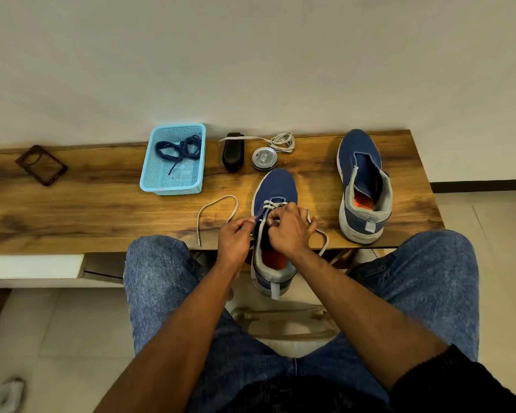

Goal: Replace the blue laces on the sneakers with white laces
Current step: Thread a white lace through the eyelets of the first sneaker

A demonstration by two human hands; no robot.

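- Head view: near sneaker [276,189] at desk [102,210] front edge, heel overhanging; white lace [212,210] thru lowest eyelets only.
- L hand [236,238] pinches lace at sneaker's left side; R hand [291,228] fingers curled, gripping lace over tongue.
- 2nd sneaker [362,186], unlaced, toward desk's right end.
- Blue laces [179,150] in basket [152,174], back edge; spare white lace [280,141] at back edge too.

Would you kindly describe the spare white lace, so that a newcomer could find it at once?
Start at the wooden table and follow its back edge, by the wall. There, right of the black oblong object and just behind the round tin, lies the spare white lace, loosely bundled. Unlike the other white lace, it is threaded through no sneaker.
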